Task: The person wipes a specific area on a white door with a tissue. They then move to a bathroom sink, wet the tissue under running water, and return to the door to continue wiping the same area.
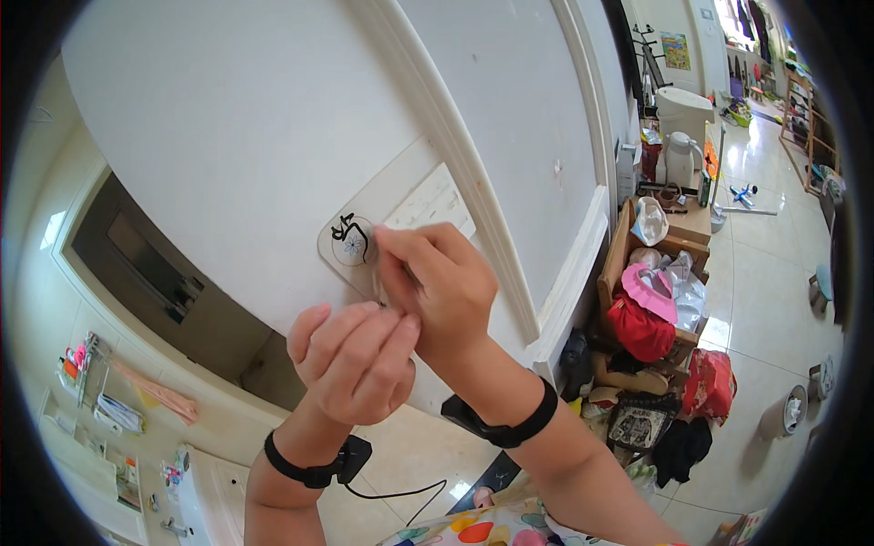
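Looks like smooth, hard plastic on the white rectangular switch plate (439, 200); thin, see-through plastic on the clear rounded backing sheet (350, 247), just left of it. Right of the plate, looks smooth and faintly glossy on the white raised moulding (455, 123). Farther right, looks like wood on the brown open box (615, 247), matt cloth on the pink brimmed hat (650, 291), polished gloss on the pale tiled floor (763, 300). Below the plate, looks dull on the black wrist straps (539, 421).

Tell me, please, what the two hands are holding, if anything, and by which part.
It cannot be told: the left hand and right hand come together before the white wall, hiding anything that may be pinched between them.
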Motion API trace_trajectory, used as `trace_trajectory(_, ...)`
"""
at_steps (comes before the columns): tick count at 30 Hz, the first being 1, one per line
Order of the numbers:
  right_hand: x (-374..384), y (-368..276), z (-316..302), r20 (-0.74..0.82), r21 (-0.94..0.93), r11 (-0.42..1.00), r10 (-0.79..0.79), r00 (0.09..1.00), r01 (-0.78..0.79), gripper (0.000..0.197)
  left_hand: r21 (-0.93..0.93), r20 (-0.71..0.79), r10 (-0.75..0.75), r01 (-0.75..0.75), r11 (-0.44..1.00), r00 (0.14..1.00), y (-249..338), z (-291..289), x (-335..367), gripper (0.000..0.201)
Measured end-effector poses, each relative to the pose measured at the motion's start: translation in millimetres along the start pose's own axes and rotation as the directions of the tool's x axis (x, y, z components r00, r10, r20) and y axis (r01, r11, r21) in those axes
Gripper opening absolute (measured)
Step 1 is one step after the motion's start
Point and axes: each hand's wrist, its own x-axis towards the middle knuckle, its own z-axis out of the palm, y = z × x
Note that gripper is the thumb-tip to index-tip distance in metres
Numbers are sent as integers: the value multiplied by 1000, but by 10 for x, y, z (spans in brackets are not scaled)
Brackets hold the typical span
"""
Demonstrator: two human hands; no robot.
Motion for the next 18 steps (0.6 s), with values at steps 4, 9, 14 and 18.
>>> trace_trajectory(4, -16, -17, -35, -16, -39, 999, -17, 1000, 16, 30, -8, -15, -5, 5, 1000, 1000, 0, -2, 6, 18)
trace_trajectory(9, -407, 37, -304, 53, -123, 987, 112, 992, -105, 27, -18, -28, 4, -5, 1000, 1000, 0, 0, 3, 18)
trace_trajectory(14, -417, 60, -451, 134, -44, 974, 227, 965, -223, 23, -35, -39, 6, -7, 999, 999, -15, -3, -4, 17)
trace_trajectory(18, -105, 39, -600, 127, -50, 989, 147, 981, -142, 23, -62, -33, 2, -4, 998, 999, -19, -14, -24, 18)
